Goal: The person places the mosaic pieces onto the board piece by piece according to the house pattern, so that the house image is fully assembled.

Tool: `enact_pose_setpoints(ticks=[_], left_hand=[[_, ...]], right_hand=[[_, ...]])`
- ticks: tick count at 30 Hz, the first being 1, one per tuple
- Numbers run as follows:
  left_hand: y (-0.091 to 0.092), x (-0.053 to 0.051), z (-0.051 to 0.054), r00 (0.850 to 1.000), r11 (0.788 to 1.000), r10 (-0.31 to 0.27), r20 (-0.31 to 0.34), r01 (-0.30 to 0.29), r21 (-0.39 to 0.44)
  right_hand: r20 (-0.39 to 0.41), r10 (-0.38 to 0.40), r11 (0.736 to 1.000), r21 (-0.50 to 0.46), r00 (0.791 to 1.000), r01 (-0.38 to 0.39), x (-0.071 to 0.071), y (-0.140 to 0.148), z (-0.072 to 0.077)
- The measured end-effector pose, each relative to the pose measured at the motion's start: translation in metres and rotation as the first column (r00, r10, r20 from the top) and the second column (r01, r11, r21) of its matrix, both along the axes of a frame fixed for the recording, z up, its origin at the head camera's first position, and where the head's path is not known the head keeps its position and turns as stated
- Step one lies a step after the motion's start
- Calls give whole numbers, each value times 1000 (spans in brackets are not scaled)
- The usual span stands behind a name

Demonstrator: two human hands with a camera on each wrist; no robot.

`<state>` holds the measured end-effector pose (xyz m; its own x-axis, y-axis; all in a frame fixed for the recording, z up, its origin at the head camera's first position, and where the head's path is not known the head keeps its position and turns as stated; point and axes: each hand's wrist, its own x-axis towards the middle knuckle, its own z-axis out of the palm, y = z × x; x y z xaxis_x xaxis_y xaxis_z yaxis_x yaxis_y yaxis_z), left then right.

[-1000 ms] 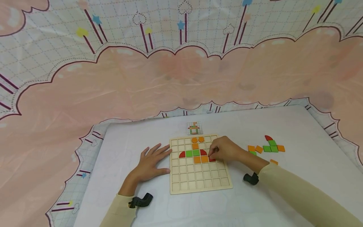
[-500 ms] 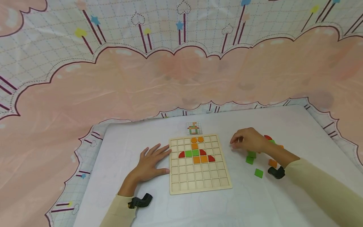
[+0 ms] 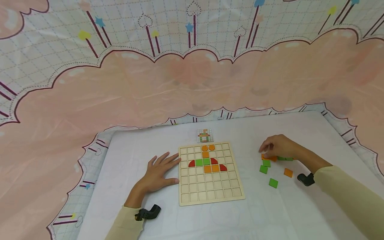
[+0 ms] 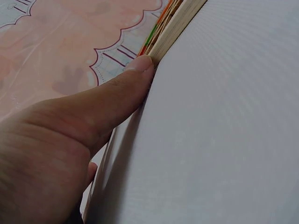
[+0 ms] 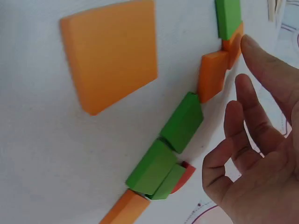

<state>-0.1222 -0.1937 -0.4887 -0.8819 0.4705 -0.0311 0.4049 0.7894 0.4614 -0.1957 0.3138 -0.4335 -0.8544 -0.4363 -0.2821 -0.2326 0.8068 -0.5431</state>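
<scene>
fingers [image 5: 258,122] of the right hand [image 3: 280,146] are loosely bent and apart from one another, gripping nothing that shows. one fingertip is at the edge of an orange tile [image 5: 231,50], though whether it presses on it i cannot tell. that tile is on the table, right of the board [image 3: 210,189], with a second orange tile [image 5: 212,75] touching it.

just nearer are two green tiles [image 3: 265,166], and nearer again, on its own, a third green tile [image 3: 273,183]. a loose orange tile [image 3: 288,172] is to the right. farther off, partly behind the right wrist, run more green tiles [image 5: 152,167], with a red piece [image 5: 185,176] showing behind them and one more orange tile [image 5: 126,209] at the end.

left of all these, the left hand [image 3: 158,173] has its fingers spread and straight, thumb and fingertips touching the board's left edge. toward the board's far side are two orange rounds [image 3: 208,147], an orange square below, a row of red, green, green, red, then two orange squares and a red corner piece [image 3: 223,167]. a small picture card [image 3: 205,135] lies just beyond the far edge.
</scene>
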Motion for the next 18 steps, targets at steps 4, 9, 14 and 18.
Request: enact_pose_setpoints(ticks=[4,9,14,18], left_hand=[[0,0,-1,1000,1000,-1,-2,1,3],[0,0,-1,1000,1000,-5,-6,5,-1],[-1,-1,-3,1000,1000,-3,-7,3,-11],[-1,-1,-3,1000,1000,-4,-9,4,-11]], right_hand=[[31,1,1000,-18,1000,0,-1,4,-5],[23,9,1000,-28,1000,-8,1,3,-5],[25,31,999,-25,999,-30,2,-2,-1],[40,44,999,-27,998,-43,1,-4,-1]])
